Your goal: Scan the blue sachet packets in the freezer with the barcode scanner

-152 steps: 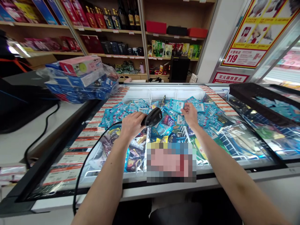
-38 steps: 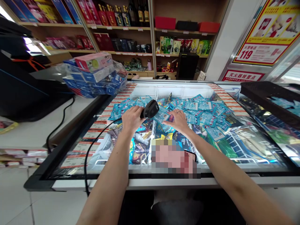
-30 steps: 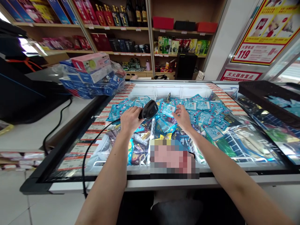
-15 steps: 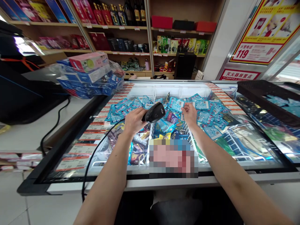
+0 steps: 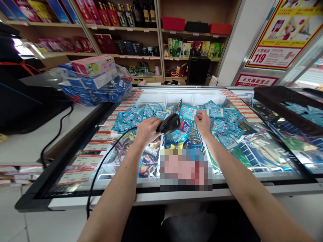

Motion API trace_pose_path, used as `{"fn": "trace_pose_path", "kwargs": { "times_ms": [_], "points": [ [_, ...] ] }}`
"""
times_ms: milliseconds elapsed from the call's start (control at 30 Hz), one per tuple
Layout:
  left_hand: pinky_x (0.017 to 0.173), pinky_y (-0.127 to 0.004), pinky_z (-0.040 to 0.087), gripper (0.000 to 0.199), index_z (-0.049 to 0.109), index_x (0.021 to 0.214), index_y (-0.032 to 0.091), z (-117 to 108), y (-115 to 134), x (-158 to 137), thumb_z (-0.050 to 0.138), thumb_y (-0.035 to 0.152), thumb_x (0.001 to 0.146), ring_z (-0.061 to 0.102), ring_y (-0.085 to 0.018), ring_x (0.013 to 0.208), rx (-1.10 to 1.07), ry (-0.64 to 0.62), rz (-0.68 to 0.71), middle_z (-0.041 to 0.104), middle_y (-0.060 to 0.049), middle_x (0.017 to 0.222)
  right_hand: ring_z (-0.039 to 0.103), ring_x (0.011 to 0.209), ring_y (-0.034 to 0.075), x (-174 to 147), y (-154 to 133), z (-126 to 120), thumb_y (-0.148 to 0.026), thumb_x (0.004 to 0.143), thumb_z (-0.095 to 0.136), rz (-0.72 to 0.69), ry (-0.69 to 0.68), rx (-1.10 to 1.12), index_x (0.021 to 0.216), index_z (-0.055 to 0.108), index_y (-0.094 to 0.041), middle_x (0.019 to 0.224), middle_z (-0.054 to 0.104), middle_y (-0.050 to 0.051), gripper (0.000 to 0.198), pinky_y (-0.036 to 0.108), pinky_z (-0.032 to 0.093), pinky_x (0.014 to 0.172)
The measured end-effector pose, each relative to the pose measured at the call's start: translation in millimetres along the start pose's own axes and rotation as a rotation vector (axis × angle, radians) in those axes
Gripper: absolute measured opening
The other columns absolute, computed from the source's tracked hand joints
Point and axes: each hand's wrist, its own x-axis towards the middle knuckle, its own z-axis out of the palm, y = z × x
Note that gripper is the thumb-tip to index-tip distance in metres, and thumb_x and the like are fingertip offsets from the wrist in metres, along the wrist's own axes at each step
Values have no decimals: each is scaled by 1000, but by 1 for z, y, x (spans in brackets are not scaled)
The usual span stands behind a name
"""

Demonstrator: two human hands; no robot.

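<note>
Here we see a scan in hand, as far as we can judge: the left hand [image 5: 147, 130] has its fingers closed round the handle of a black handheld scanner [image 5: 170, 123], whose head points to the right, towards the packet that the other hand holds. We cannot tell whether a finger presses the trigger.

The right hand [image 5: 204, 121] pinches the right edge of a light-blue packet [image 5: 188, 112], its fingers narrow on that corner. The packet is at the far middle of the glass-topped freezer [image 5: 176, 198], just beyond the scanner's head and apart from it, with a pale label and a barcode towards us.

More blue packets lie spread to its right [image 5: 227, 124] and to its left [image 5: 128, 117]. The scanner's cable [image 5: 101, 163] runs from the left hand down over the near edge.

We think the next move calls for a steady, flat label squarely in front of the scanner's window, with our right fingers off the barcode. After a good read, the packet would need a place apart from any unscanned ones; which side that is, we cannot tell.
</note>
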Motion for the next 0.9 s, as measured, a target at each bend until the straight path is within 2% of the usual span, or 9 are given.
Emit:
{"fn": "trace_pose_path", "kwargs": {
  "times_ms": [367,900],
  "points": [
    [73,-33,46,25,65,102,20,1,2,0,48,27,84,63,-22,90,43,9,12,70,-7,93,64,76,18,1,0,1,-30,82,54,10,-7,1,109,57,-18,87,68,4,30,38,52,79],
    [77,-33,45,26,65,104,21,4,-1,0,49,25,83,62,-22,94,-34,26,-16,69,-7,97,63,74,17,1,-2,0,-31,81,55,8,-4,5,107,58,-18,86,68,5,29,36,53,75]
  ]
}}
